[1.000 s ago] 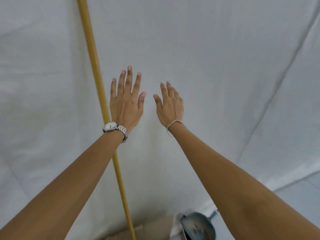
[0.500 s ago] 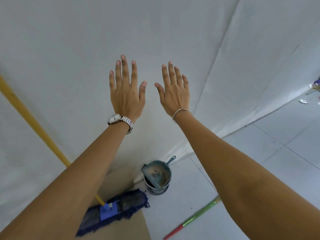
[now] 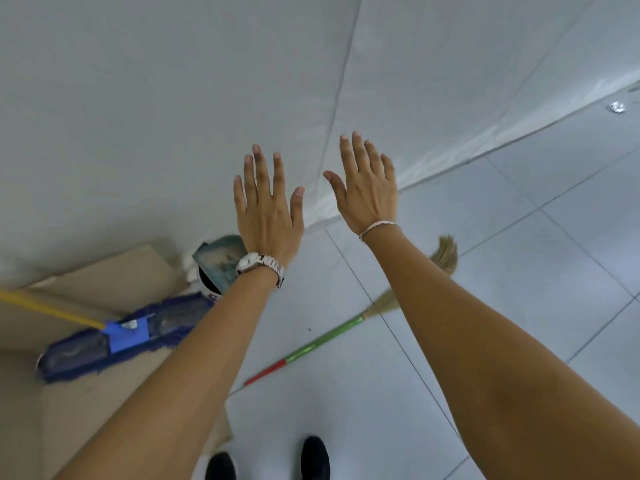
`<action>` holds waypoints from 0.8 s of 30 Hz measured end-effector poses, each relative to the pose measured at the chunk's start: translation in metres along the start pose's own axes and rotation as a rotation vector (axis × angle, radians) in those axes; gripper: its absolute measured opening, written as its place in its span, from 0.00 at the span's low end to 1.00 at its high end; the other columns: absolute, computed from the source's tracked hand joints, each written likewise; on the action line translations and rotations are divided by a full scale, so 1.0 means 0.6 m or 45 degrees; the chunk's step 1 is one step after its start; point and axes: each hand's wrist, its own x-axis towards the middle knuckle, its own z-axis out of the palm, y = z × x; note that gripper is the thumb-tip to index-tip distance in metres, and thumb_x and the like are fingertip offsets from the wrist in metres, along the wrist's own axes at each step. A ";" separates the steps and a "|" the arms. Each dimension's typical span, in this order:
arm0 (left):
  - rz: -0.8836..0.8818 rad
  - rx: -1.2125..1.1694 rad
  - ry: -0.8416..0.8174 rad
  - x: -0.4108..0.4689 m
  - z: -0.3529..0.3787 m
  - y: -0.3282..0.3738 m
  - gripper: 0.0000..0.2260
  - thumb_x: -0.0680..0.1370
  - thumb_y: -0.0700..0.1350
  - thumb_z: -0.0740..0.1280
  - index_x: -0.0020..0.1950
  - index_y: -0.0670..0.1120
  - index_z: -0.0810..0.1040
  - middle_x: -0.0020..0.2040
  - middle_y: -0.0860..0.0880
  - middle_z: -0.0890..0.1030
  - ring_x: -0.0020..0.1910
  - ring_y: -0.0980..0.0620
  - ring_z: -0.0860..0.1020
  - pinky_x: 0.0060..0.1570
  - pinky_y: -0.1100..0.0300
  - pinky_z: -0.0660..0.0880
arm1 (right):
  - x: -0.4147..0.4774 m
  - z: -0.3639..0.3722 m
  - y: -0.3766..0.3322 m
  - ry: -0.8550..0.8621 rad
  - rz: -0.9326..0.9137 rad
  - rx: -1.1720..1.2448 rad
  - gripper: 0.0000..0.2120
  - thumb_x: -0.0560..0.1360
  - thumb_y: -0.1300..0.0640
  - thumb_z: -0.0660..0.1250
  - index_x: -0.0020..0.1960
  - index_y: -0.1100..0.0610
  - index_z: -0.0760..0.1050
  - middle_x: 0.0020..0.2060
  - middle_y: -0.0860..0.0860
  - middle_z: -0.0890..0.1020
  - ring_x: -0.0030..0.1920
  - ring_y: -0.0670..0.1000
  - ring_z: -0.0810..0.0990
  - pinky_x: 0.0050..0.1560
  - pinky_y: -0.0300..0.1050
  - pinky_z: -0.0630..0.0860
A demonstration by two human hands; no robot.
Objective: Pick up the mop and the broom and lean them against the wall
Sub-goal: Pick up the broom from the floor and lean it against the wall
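Observation:
The mop (image 3: pixel 124 332) has a flat blue head resting on cardboard at the lower left; its yellow handle runs up and off the left edge toward the white wall (image 3: pixel 173 98). The broom (image 3: pixel 322 337) lies flat on the tiled floor, with a red and green handle and straw bristles partly hidden behind my right forearm. My left hand (image 3: pixel 266 209), with a wristwatch, and my right hand (image 3: pixel 367 188), with a thin bracelet, are both held out in front of me, fingers spread, holding nothing. Both hands are above and apart from the broom.
A small bucket with a teal dustpan (image 3: pixel 218 261) on it stands at the wall's foot, between mop head and broom. Flattened cardboard (image 3: pixel 104 282) covers the floor at left. My black shoes (image 3: pixel 311 457) stand on pale tiles. A small scrap (image 3: pixel 616 107) lies far right.
The view has tilted down and to the right: the wall and upright yellow handle gave way to the floor, mop head, bucket and broom. Both hands stay spread and empty.

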 end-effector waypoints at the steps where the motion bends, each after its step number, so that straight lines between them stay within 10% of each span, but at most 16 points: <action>1: -0.027 -0.001 -0.063 -0.024 0.041 0.001 0.26 0.80 0.55 0.46 0.75 0.46 0.48 0.77 0.41 0.50 0.76 0.45 0.48 0.73 0.49 0.44 | -0.016 0.037 0.020 -0.053 -0.015 -0.002 0.29 0.80 0.42 0.47 0.75 0.56 0.51 0.75 0.57 0.60 0.73 0.59 0.60 0.71 0.56 0.58; 17: -0.554 0.150 -0.692 -0.481 0.687 -0.175 0.32 0.75 0.62 0.38 0.75 0.48 0.50 0.76 0.41 0.51 0.75 0.43 0.50 0.72 0.47 0.44 | -0.314 0.759 0.128 -0.770 -0.282 0.035 0.31 0.78 0.39 0.50 0.75 0.53 0.51 0.74 0.55 0.62 0.71 0.57 0.63 0.69 0.56 0.60; 24: -1.082 0.008 -0.692 -0.620 0.867 -0.255 0.31 0.76 0.63 0.53 0.75 0.48 0.55 0.76 0.40 0.53 0.74 0.41 0.53 0.70 0.43 0.54 | -0.409 1.007 0.088 -1.058 -0.426 0.077 0.34 0.76 0.37 0.55 0.75 0.51 0.51 0.74 0.53 0.61 0.72 0.56 0.61 0.70 0.54 0.59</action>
